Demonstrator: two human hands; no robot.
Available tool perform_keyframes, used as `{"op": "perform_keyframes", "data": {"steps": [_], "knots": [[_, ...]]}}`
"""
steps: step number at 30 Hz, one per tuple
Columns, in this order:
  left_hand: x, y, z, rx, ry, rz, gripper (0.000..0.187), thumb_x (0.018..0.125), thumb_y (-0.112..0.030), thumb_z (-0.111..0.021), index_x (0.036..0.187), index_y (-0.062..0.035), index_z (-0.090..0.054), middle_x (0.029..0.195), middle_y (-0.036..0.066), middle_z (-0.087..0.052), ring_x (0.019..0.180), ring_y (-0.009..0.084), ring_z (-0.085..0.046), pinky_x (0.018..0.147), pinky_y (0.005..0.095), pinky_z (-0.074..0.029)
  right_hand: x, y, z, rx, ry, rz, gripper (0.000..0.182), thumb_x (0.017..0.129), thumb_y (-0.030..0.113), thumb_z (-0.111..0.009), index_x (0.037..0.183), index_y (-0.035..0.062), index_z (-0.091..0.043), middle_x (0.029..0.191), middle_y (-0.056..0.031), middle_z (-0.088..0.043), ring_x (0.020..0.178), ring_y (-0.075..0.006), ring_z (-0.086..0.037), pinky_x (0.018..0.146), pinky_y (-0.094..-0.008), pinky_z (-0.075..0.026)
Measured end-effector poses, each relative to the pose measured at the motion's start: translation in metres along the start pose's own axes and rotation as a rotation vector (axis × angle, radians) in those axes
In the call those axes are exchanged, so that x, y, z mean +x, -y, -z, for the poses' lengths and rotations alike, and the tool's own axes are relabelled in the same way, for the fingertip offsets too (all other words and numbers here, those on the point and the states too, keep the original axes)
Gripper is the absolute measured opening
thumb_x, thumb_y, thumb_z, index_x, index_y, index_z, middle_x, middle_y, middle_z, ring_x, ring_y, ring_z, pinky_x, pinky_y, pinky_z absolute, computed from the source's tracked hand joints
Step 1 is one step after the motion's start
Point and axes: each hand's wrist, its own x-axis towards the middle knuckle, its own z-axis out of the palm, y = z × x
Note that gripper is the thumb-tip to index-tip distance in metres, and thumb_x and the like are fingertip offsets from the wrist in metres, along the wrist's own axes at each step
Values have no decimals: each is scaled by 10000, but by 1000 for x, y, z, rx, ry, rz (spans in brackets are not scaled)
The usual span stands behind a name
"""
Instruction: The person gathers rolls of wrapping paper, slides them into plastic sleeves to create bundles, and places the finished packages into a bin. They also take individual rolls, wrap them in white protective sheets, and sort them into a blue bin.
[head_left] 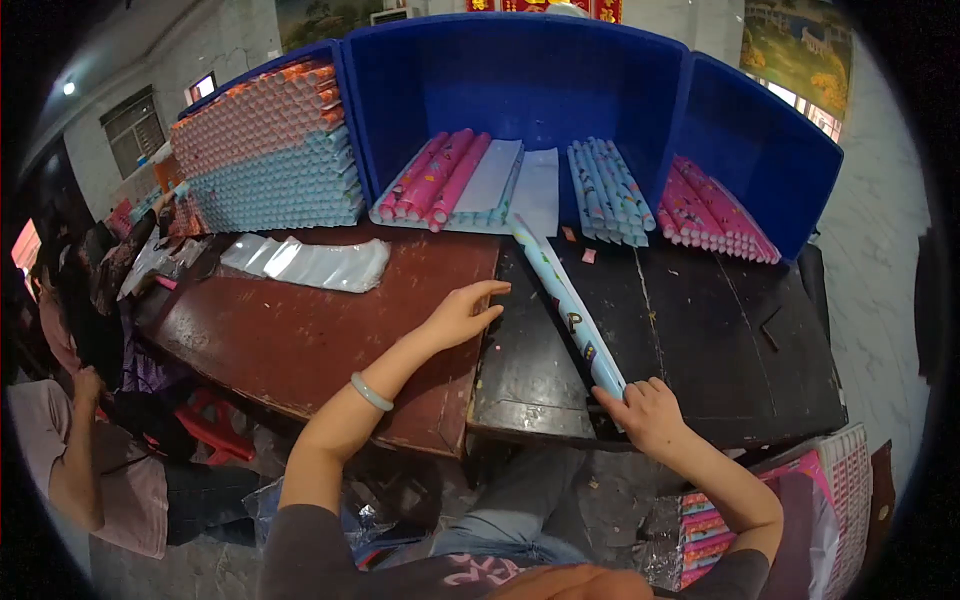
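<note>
A light blue roll of patterned paper (566, 305) slants across the dark table, its far end close to the blue bin's opening. My right hand (645, 413) is closed on the near end of that roll, close to the table's front edge. To the left of the roll, my left hand (466, 314) is held over the seam between the two tabletops. Its fingers are curved and apart, with nothing in them. Pink rolls (445, 178) lie in the middle bin on white sheets (487, 180), and light blue rolls (608, 190) are bunched to their right.
Blue bins (515, 85) stand along the back. Orange and blue rolls (270, 150) are stacked high at left; more pink rolls (715, 210) lie at right. Clear plastic sleeves (305, 262) rest on the red-brown table (330, 335). A person (110, 460) sits at left.
</note>
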Motion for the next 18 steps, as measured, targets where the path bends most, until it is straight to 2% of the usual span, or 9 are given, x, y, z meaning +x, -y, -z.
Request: {"op": "perform_keyframes", "data": {"steps": [1,3,4,6,7,11,13,15,18], "knots": [[8,-29,4,144,179,255,455,836,-95,-637,1270,-29,-517,1176,154,-613,1088,244,-600,931,337,-463,-13,0,10,15,12,-13,463,757,96,-573,1218,135,-594,695,-46,-493,628,-191,-489,598,-324,-375],[20,-18,-11,366,141,-318,535,821,-118,-659,1321,-66,-475,1321,174,-506,1221,293,-495,1018,369,-397,-36,-3,24,-37,53,76,477,756,94,-567,1231,142,-592,694,-37,-489,637,-181,-491,600,-320,-369],[30,-15,-14,372,273,-329,625,802,-170,-693,1363,-90,-430,1424,169,-392,1318,335,-364,1092,422,-298,-43,-6,33,-60,41,118,484,764,106,-564,1244,153,-587,695,-15,-484,645,-166,-486,601,-311,-364],[40,-24,-23,465,396,-399,679,786,-232,-718,1377,-93,-415,1436,158,-382,1335,354,-337,1114,469,-242,-59,-11,38,-45,55,157,494,767,120,-571,1259,158,-577,695,1,-482,647,-154,-481,598,-302,-359],[43,-33,-26,506,493,-384,735,754,-300,-749,1372,-73,-425,1420,154,-411,1350,359,-311,1121,502,-203,-68,-15,38,-81,69,176,552,764,152,-617,1303,245,-545,656,25,-437,625,-134,-459,588,-290,-347],[54,-41,-39,418,842,-331,709,702,-291,-802,1313,-83,-507,1423,142,-421,1326,341,-366,1059,463,-325,-89,-25,32,-74,20,192,551,770,138,-600,1295,296,-544,663,43,-429,630,-117,-459,585,-279,-343],[50,-50,-45,273,831,-271,680,696,-250,-808,1282,-54,-524,1387,162,-455,1272,338,-438,1000,438,-401,-95,-31,30,-35,-7,164,596,772,133,-582,1353,232,-496,672,30,-402,655,-131,-463,587,-269,-349],[46,-55,-51,289,805,-356,654,694,-209,-807,1265,-43,-535,1352,184,-483,1239,338,-473,977,417,-428,-102,-31,19,31,20,83,569,766,125,-577,1326,201,-516,716,15,-475,681,-142,-497,610,-279,-382],[38,-44,-54,317,718,-363,508,716,-260,-785,1137,-31,-619,1281,158,-553,1163,318,-537,952,382,-449,-103,-32,11,510,-34,-223,536,694,26,-617,1221,109,-568,895,-56,-620,780,-243,-566,717,-352,-444]]}}
